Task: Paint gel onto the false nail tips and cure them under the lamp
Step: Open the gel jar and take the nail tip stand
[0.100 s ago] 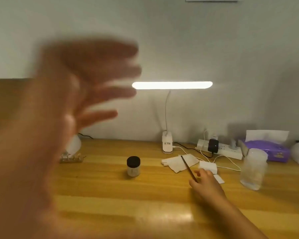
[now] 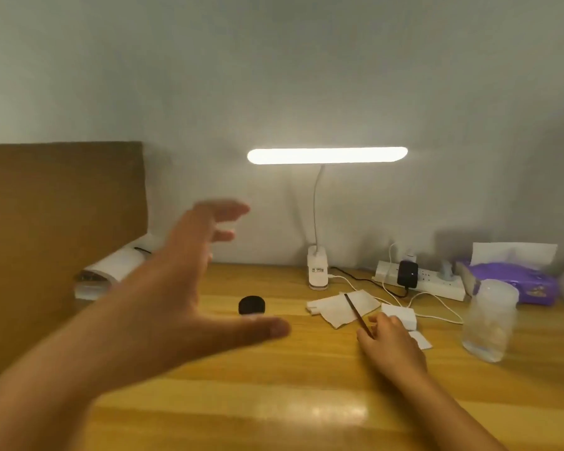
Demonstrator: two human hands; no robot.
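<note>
Home desk (image 2: pixel 306 385), lamp (image 2: pixel 327 155), tissues (image 2: pixel 515 281)

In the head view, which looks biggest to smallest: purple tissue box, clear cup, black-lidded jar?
Tied first: purple tissue box and clear cup look alike; the cup is nearer, so unranked.
Last: black-lidded jar, partly hidden behind the left hand.

On my feed, a white power strip (image 2: pixel 419 283) with a black adapter (image 2: pixel 407 273) lies along the table's (image 2: pixel 306 369) back edge. Near the right edge, a clear cup (image 2: pixel 489 323) stands just before a purple tissue box (image 2: pixel 518 281).
</note>
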